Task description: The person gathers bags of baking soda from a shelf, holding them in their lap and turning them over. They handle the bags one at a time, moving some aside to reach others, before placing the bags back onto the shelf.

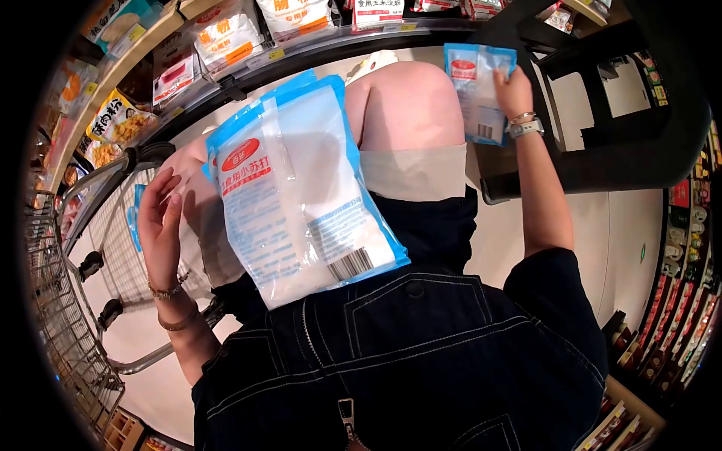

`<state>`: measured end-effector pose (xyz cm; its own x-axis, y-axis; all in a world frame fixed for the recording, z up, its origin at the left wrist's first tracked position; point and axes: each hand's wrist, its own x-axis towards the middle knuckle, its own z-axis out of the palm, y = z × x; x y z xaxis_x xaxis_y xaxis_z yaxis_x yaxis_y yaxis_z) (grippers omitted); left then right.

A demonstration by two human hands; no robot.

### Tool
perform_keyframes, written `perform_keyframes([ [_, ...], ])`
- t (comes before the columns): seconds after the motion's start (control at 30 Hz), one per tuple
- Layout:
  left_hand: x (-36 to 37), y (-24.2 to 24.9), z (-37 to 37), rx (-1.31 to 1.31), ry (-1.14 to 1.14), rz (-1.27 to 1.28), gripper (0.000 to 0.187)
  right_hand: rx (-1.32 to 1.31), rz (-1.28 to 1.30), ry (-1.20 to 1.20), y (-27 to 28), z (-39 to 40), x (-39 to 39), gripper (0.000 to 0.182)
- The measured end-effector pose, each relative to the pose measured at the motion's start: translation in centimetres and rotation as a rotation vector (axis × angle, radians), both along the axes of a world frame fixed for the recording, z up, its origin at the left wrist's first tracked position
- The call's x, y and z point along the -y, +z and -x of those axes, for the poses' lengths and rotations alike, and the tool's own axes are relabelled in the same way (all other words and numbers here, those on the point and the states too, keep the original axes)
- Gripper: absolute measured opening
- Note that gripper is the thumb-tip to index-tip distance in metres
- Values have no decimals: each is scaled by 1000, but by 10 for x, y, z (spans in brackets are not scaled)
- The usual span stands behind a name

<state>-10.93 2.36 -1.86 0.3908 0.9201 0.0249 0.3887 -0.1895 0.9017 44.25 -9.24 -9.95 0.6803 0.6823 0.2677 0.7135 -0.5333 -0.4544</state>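
A large clear-and-blue bag of baking soda [301, 210] rests on my thighs, its red oval label and barcode facing up. My left hand [160, 214] is beside the bag's left edge, fingers loosely curled and apart, with nothing between them. Just past the back of that hand shows a light-blue packet edge [135, 218], mostly hidden. Out beyond my knee, my right hand [514, 92] grips a smaller blue baking soda packet [474, 90] by its right side. The same red oval label and a barcode show on it.
Shelves ahead hold bagged flours [226, 36] and a yellow seasoning packet [116, 124]. A wire shopping cart [64, 301] stands at my left. A black plastic frame [556, 161] is close beyond my right arm. More stocked shelves [677, 301] line the far right.
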Motion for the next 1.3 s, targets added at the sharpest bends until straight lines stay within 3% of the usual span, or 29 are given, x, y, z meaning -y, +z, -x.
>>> perform_keyframes([
  [0.1, 3, 0, 5, 0, -30, 55, 37, -13, 170, 17, -35, 8, -5, 32],
  [0.27, 6, 0, 5, 9, -44, 65, 35, -100, 231, 14, -61, -11, -9, 37],
  [0.37, 6, -1, 0, 21, -72, 71, 34, -448, 172, 57, -78, -42, -15, 45],
  [0.43, 8, -2, -5, 31, -88, 77, 33, -674, 163, 41, -133, -88, -21, 48],
  [0.53, 12, -1, -11, 79, -93, 102, 33, -119, 331, -127, -136, -60, -18, 40],
  [0.67, 23, 2, -23, 45, -46, 27, 26, -221, 415, -91, -156, -71, -6, 55],
  [0.7, 26, 6, -26, 45, -62, 58, 22, -273, 457, -83, -137, -55, -10, 57],
  [0.77, 35, 13, -27, 44, -73, 186, 13, -229, 529, -35, -151, -77, -27, 61],
  [0.8, 40, 17, -25, 45, -72, 283, 9, 65, 432, 42, -146, -71, -27, 40],
  [0.87, 50, 24, -23, 121, -121, 435, 11, 102, 104, 75, -73, -22, -34, 33],
  [0.93, 60, 29, -22, 194, -132, 597, 15, -141, -158, 191, 11, 56, -34, 32],
  [1.0, 71, 40, -32, 186, -74, 683, 25, -746, -310, 391, 66, 127, -25, 36],
  [1.07, 77, 36, -31, 199, -169, 704, 43, -1164, -65, 536, 110, 190, -5, 49],
  [1.13, 76, 33, -35, 251, -203, 830, 54, -1258, 54, 667, 110, 221, 10, 62],
  [1.23, 78, 28, -46, 287, -170, 780, 65, -1304, 124, 821, 113, 243, 11, 72],
  [1.3, 76, 21, -49, 399, -201, 878, 65, -1232, 193, 826, 119, 248, 12, 73],
])
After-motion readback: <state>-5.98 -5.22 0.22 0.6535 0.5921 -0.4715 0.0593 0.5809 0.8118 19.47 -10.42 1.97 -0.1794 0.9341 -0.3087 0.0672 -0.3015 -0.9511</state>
